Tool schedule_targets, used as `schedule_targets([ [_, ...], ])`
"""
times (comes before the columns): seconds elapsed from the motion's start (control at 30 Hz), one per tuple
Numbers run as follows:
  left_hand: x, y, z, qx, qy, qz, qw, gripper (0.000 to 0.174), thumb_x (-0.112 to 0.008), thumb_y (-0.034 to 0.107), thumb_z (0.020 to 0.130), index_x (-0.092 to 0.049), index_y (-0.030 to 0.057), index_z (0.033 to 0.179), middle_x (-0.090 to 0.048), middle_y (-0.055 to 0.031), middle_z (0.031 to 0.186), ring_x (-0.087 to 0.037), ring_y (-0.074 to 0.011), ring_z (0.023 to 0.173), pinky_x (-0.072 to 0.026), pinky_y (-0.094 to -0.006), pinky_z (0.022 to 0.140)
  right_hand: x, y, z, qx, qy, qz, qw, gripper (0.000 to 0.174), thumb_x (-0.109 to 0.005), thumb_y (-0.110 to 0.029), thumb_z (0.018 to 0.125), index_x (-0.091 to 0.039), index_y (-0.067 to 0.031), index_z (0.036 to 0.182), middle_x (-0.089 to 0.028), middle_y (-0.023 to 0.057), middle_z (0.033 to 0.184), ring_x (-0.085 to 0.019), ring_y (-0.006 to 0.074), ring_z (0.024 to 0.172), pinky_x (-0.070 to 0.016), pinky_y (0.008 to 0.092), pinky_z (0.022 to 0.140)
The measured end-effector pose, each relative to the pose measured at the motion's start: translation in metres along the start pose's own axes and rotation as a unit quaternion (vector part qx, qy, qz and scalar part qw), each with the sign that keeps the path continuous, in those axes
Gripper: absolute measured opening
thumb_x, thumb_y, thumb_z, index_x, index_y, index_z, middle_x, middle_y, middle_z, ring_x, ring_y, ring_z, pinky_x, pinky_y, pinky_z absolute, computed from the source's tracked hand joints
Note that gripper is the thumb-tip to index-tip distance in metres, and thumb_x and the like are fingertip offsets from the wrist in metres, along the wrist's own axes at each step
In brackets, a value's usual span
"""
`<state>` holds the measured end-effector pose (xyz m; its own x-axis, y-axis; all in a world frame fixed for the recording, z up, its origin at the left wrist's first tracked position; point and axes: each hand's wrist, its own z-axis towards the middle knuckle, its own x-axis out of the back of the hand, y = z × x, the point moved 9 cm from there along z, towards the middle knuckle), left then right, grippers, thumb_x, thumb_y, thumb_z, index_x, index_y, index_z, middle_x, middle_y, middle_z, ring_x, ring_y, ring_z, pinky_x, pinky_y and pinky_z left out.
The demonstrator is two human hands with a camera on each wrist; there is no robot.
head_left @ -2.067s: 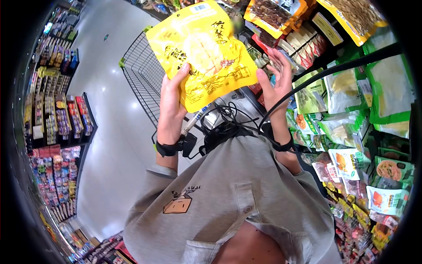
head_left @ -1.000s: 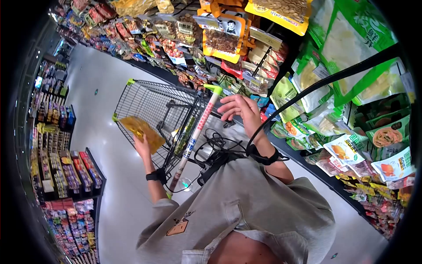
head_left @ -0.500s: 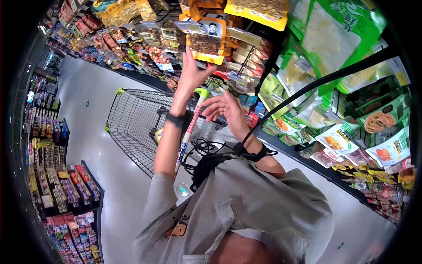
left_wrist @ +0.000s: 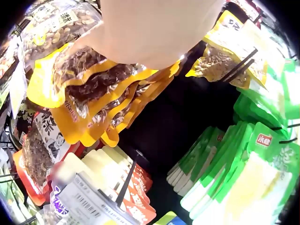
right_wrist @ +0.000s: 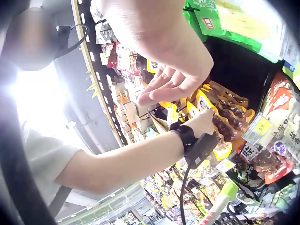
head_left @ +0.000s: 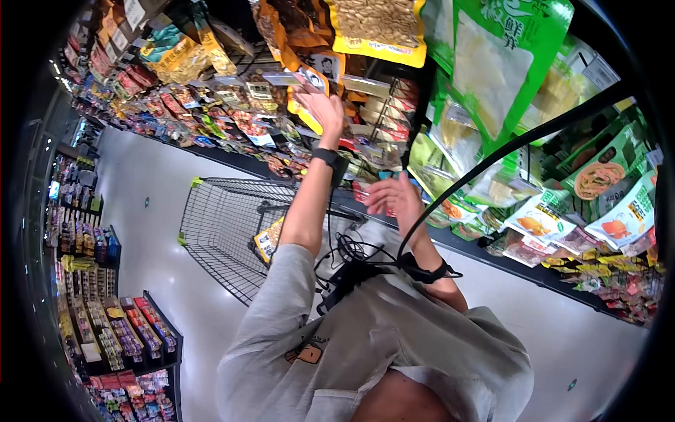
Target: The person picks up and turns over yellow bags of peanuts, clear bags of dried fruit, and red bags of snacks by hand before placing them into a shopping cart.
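Note:
My left hand (head_left: 322, 111) reaches up to the rack and grips an orange-edged snack bag (head_left: 304, 112) with dark brown pieces behind its clear window. In the left wrist view this snack bag (left_wrist: 70, 75) tilts away from the similar bags (left_wrist: 110, 115) hanging behind it, and the thumb lies along its upper edge. Most of the fingers are hidden there. My right hand (head_left: 397, 200) hovers lower, near the shelf front, fingers loosely bent and holding nothing. In the right wrist view the right hand (right_wrist: 173, 70) is above the left forearm.
A wire shopping cart (head_left: 225, 211) stands at the left, a yellow-and-white pack (head_left: 269, 238) inside it. Green packs (head_left: 503, 70) hang to the right. A black cable (head_left: 492, 151) crosses in front of the rack. Metal hooks with price tags (left_wrist: 89, 201) stick out below the bags.
A yellow pouch was in both hands, then in the left over the cart; it has left the hand. The left hand has since moved up to the rack and taken hold of the snack bag.

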<state>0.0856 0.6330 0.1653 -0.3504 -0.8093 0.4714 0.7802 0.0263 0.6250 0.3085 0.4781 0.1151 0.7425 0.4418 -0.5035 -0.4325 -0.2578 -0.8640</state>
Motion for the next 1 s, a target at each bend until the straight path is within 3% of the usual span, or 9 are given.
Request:
schedule_targets([
  [0.17, 0.027, -0.007, -0.007, -0.071, 0.039, -0.145, 0.986, 0.064, -0.036, -0.006, 0.068, -0.035, -0.0098, 0.131, -0.034, -0.0363, 0.134, -0.03, -0.0491, 0.125, -0.0196, -0.0407, 0.108, 0.006, 0.006, 0.004, -0.011, 0.005, 0.011, 1.0, 0.068, -0.023, -0.051, 0.096, -0.064, 0.0034, 0.089, -0.067, 0.0135, 0.075, -0.065, 0.0175, 0.062, -0.0461, 0.0231, 0.058],
  [0.2, 0.035, -0.019, -0.006, 0.008, 0.051, -0.138, 0.989, 0.051, -0.035, -0.006, 0.068, -0.046, -0.0091, 0.118, -0.052, -0.0335, 0.114, -0.047, -0.0478, 0.108, -0.0353, -0.0416, 0.097, 0.005, 0.009, 0.005, -0.022, 0.004, 0.012, 1.0, 0.068, -0.024, -0.051, 0.096, -0.064, 0.0033, 0.089, -0.067, 0.0136, 0.075, -0.065, 0.0176, 0.062, -0.0461, 0.0231, 0.058],
  [0.27, 0.064, 0.002, -0.012, 0.047, -0.005, -0.156, 0.987, 0.043, -0.034, -0.005, 0.067, -0.051, -0.0062, 0.106, -0.058, -0.0293, 0.086, -0.054, -0.0471, 0.082, -0.0439, -0.043, 0.076, 0.0, 0.016, 0.008, -0.037, -0.002, 0.015, 0.999, 0.068, -0.024, -0.051, 0.096, -0.064, 0.0033, 0.088, -0.067, 0.0136, 0.075, -0.064, 0.0177, 0.062, -0.046, 0.0232, 0.058],
  [0.3, 0.082, 0.015, -0.012, -0.032, 0.067, -0.167, 0.983, 0.035, -0.033, -0.005, 0.066, -0.052, -0.0043, 0.096, -0.053, -0.0257, 0.069, -0.049, -0.047, 0.064, -0.042, -0.0441, 0.061, -0.003, 0.02, 0.01, -0.042, -0.01, 0.016, 0.999, 0.068, -0.024, -0.051, 0.096, -0.064, 0.0033, 0.088, -0.067, 0.0137, 0.075, -0.064, 0.0178, 0.062, -0.0462, 0.0234, 0.058],
  [0.4, 0.097, 0.011, -0.02, -0.002, 0.055, -0.193, 0.98, 0.041, -0.033, -0.004, 0.067, -0.054, -0.0031, 0.103, -0.06, -0.0242, 0.078, -0.059, -0.0393, 0.07, -0.0458, -0.0382, 0.065, -0.015, 0.025, 0.01, -0.05, -0.03, 0.013, 0.998, 0.068, -0.025, -0.053, 0.095, -0.063, 0.0034, 0.088, -0.067, 0.0138, 0.076, -0.064, 0.0176, 0.063, -0.0466, 0.0242, 0.06],
  [0.53, 0.109, -0.028, -0.023, 0.064, 0.032, -0.121, 0.99, 0.021, -0.042, 0.01, 0.092, -0.056, -0.0031, 0.101, -0.062, -0.0199, 0.078, -0.06, -0.0286, 0.07, -0.0442, -0.036, 0.065, -0.027, 0.03, 0.008, -0.06, -0.053, 0.005, 0.997, 0.068, -0.025, -0.053, 0.095, -0.062, 0.0032, 0.089, -0.066, 0.0133, 0.077, -0.064, 0.0177, 0.064, -0.0468, 0.0255, 0.061],
  [0.67, 0.116, -0.079, -0.04, 0.22, 0.011, -0.319, 0.922, 0.02, -0.05, 0.013, 0.092, -0.058, -0.0055, 0.096, -0.061, -0.006, 0.08, -0.053, -0.0141, 0.068, -0.0423, -0.0316, 0.063, -0.029, 0.028, 0.006, -0.056, -0.065, 0.004, 0.996, 0.065, -0.026, -0.051, 0.096, -0.062, 0.0028, 0.091, -0.066, 0.0137, 0.079, -0.064, 0.0172, 0.066, -0.0468, 0.0257, 0.062],
  [0.87, 0.157, -0.07, -0.076, 0.318, -0.059, -0.503, 0.801, 0.023, -0.047, 0.005, 0.091, -0.053, -0.0073, 0.11, -0.062, -0.0141, 0.104, -0.063, -0.0219, 0.09, -0.0504, -0.0344, 0.081, -0.013, 0.001, 0.008, 0.095, 0.091, -0.055, 0.99, 0.031, -0.054, -0.027, 0.092, -0.056, 0.0007, 0.107, -0.06, 0.0088, 0.104, -0.057, 0.0123, 0.094, -0.0432, 0.0243, 0.081],
  [1.0, 0.168, -0.057, -0.09, 0.345, -0.112, -0.547, 0.754, 0.029, -0.044, 0.005, 0.092, -0.047, -0.0069, 0.119, -0.058, -0.0169, 0.115, -0.06, -0.0262, 0.101, -0.0484, -0.0375, 0.089, -0.021, 0.026, 0.018, 0.059, 0.049, -0.008, 0.997, 0.035, -0.06, -0.019, 0.088, -0.052, 0.001, 0.115, -0.058, 0.0056, 0.107, -0.054, 0.012, 0.099, -0.0408, 0.024, 0.086],
])
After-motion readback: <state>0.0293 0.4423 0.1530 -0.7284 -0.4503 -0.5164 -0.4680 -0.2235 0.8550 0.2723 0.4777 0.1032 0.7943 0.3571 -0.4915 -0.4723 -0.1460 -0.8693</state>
